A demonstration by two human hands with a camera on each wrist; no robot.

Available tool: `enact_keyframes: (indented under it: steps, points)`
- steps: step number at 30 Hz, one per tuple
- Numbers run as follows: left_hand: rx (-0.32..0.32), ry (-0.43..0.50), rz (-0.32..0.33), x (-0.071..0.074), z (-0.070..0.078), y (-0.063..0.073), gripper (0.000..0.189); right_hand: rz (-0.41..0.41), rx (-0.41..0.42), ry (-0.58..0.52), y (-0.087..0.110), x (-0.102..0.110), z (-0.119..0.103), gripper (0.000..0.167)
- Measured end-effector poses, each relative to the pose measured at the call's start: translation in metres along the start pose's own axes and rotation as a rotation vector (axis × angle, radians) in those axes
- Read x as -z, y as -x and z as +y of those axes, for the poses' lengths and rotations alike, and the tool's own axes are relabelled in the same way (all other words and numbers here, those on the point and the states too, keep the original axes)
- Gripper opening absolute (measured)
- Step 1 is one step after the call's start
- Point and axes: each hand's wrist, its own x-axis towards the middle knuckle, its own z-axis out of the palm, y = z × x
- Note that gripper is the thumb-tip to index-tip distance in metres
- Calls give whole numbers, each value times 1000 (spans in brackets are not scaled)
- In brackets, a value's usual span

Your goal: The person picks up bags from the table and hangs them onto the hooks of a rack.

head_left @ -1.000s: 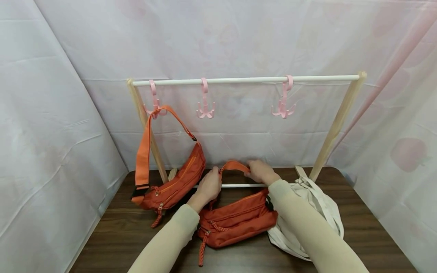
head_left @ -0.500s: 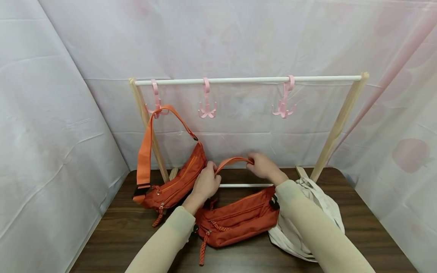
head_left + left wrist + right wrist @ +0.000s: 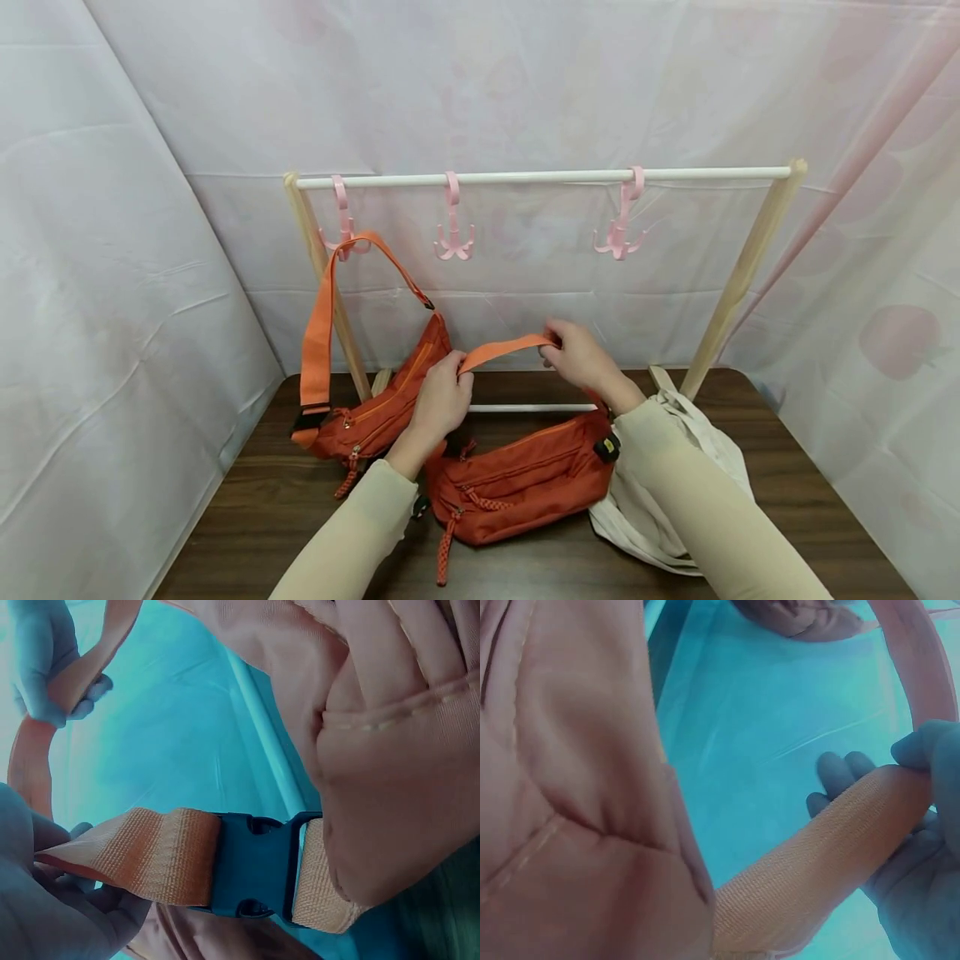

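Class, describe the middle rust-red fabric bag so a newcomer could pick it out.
On the dark woodgrain table stands a white-barred, pale-wood rack. In front, the rust-red fabric bag lies between its matching twin and an off-white cloth bag. Only its orange webbing strap is held by the left hand and right hand; the twin's loops over a pink plastic hook.
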Motion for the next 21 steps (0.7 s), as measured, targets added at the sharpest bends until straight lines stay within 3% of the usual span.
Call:
enact_keyframes:
  steps: [9,18,21]
  points:
    - [-48,16,86,13,5,2,27,30,59,-1,3,12,-27,17]
    - [-18,246,92,35,21,8,38,4,161,52,3,26,-50,13]
    - [-29,276,97,44,26,10,37,-21,210,31,3,31,-56,12]
